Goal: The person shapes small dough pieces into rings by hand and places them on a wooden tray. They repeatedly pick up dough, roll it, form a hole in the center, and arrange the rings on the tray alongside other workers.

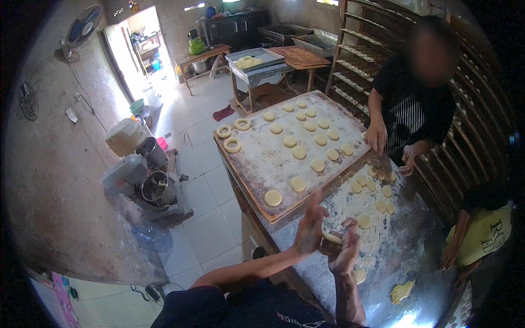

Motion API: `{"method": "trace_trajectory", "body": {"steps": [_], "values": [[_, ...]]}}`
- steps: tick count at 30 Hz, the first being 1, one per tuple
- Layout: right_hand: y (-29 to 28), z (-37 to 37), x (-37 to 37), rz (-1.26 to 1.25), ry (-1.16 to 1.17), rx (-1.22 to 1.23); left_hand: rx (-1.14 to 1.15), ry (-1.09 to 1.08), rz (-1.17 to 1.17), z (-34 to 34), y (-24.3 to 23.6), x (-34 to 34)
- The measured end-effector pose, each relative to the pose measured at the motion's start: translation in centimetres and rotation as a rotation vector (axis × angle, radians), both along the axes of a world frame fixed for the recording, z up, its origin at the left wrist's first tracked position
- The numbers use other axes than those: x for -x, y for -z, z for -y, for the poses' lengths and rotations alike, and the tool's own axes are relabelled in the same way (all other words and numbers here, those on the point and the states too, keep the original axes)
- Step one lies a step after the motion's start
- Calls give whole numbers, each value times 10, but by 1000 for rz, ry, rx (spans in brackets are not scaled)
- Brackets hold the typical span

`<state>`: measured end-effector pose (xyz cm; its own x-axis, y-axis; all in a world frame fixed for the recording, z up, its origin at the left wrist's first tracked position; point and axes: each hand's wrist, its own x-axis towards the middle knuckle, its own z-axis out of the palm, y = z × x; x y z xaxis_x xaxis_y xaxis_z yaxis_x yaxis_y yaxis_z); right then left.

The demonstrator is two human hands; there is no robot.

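In front of me over the floured table, my left hand [310,228] is raised, its fingers stretched upward and slightly blurred. Beside it my right hand [344,252] has its fingers bent round a pale flat dough round [331,237]. The round sits between my two palms, seen nearly edge-on. Whether the left palm touches it I cannot tell. Just beyond my hands lies a floured wooden board [257,169] with several dough rounds [298,152] spread over it. Three dough rings [232,145] lie at its far left corner.
Several dough rounds [371,184] and a scrap of dough [402,292] lie on the dark table [421,229]. Across it a person [415,93] reaches to the board's edge. Another person's arm [458,240] is at right. Racks [350,71] stand behind; mixers [128,172] stand left.
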<state>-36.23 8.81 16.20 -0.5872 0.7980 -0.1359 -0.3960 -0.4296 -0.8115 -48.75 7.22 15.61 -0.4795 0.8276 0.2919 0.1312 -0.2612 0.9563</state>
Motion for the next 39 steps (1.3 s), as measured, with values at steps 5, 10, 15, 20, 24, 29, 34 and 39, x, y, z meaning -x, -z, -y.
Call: {"method": "trace_trajectory", "body": {"steps": [5,10,15,20,24,29,34,39], "values": [[-12,-5,46,121,-69,53,-367,-74,-419,-6,4,39],[4,-43,110,77,30,-70,-40,-97,-39,-36,11,103],[12,-77,186,378,-103,-347,-716,-128,-839,-55,15,191],[6,-117,274,408,-97,-408,12,-218,-61,-78,15,244],[14,-155,332,498,-260,-577,-219,-305,-709,-98,27,300],[12,-206,403,760,-179,-919,125,-372,-686,-144,38,373],[5,-230,349,712,347,-980,-23,-691,-495,-121,8,400],[16,-179,196,1162,143,-697,414,247,-383,-49,14,303]]}}
